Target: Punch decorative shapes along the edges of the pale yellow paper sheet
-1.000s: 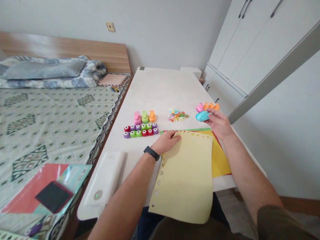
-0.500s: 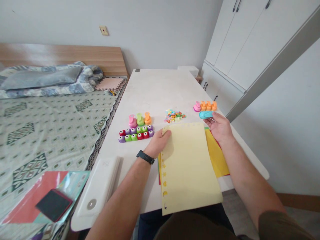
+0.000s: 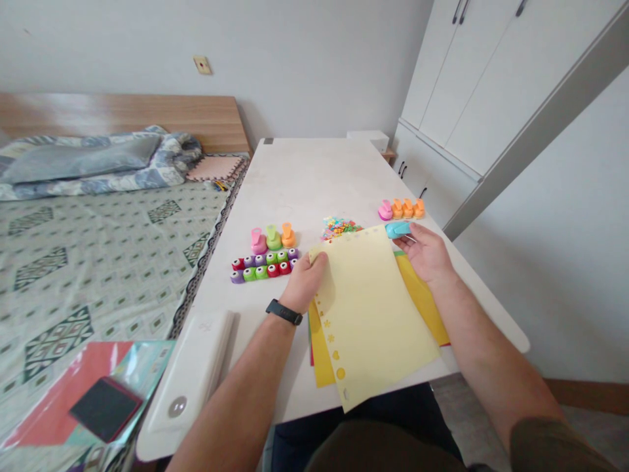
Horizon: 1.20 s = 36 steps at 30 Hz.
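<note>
My left hand [image 3: 304, 283] grips the left edge of a pale yellow paper sheet [image 3: 373, 314], which has a row of small punched shapes along that edge. My right hand [image 3: 427, 254] holds a teal craft punch [image 3: 398, 229] near the sheet's top right corner. The sheet lies tilted across a stack of coloured paper [image 3: 420, 295], with yellow showing on both sides. Just beyond the sheet's top edge lies a heap of colourful paper cut-outs [image 3: 339, 227].
On the white table [image 3: 304, 170] stand several small craft punches [image 3: 265, 265], three larger punches [image 3: 272, 238] and an orange and pink punch group [image 3: 400, 209]. A white power bank [image 3: 189, 370] lies near the table's left edge, beside a bed [image 3: 98, 249].
The pale yellow sheet has swung counterclockwise under my left hand, and its lower right corner has risen. The teal punch in my right hand now sits closer to the sheet.
</note>
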Tool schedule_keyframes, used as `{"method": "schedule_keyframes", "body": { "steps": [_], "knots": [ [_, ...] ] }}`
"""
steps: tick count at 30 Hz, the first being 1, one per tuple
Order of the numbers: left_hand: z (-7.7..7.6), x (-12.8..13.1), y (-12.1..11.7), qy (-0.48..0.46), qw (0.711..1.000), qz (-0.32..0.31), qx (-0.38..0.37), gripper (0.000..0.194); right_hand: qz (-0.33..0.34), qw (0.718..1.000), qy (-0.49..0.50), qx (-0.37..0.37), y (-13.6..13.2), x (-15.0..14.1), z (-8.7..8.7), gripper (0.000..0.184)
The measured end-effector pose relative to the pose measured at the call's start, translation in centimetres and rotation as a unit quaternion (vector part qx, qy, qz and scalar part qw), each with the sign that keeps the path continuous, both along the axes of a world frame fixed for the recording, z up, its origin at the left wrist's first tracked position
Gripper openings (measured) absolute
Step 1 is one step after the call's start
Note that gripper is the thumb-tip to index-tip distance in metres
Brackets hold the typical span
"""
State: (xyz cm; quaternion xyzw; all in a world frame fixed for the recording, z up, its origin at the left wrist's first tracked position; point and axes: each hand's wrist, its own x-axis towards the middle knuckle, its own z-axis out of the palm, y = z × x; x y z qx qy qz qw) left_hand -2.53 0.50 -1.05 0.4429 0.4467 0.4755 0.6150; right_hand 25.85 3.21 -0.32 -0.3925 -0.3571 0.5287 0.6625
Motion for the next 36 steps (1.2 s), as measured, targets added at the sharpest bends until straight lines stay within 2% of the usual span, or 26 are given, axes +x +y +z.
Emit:
{"method": "schedule_keyframes", "body": {
  "steps": [22, 30, 36],
  "knots": [
    [0.1, 0.0, -0.1, 0.0, 1.0, 0.011, -0.015, 0.032, -0.004, 1.0, -0.012, -0.009, -0.3, -0.1, 0.4, 0.017],
    [0.0, 0.0, 0.0, -0.011, 1.0, -0.003, -0.006, 0.033, 0.012, 1.0, -0.02, -0.002, -0.6, -0.6, 0.4, 0.017],
    [0.5, 0.4, -0.4, -0.001, 1.0, 0.005, 0.004, 0.034, 0.018, 0.999, -0.026, -0.039, -0.9, -1.5, 0.6, 0.017]
  ]
}}
